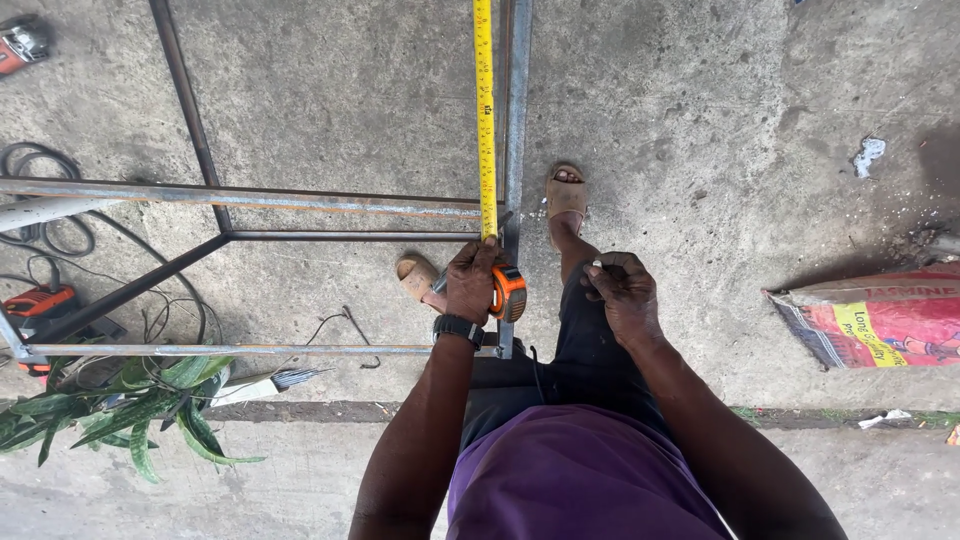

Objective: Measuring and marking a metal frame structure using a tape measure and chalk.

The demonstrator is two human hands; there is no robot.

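My left hand (472,283) grips an orange tape measure case (509,292), and its yellow blade (485,110) runs away from me along a grey steel tube (516,120) of a metal frame. A black watch sits on that wrist. My right hand (622,291) hovers to the right of the tube, fingers closed around a small pale marker-like object whose tip shows at the knuckles. Both my feet in tan sandals stand on the concrete under the frame.
The welded frame's horizontal bars (250,197) stretch left. An orange power tool (38,303) and black cables (45,232) lie at the left edge, a green plant (140,405) at lower left, a red printed sack (880,315) at right, another tool (20,42) top left.
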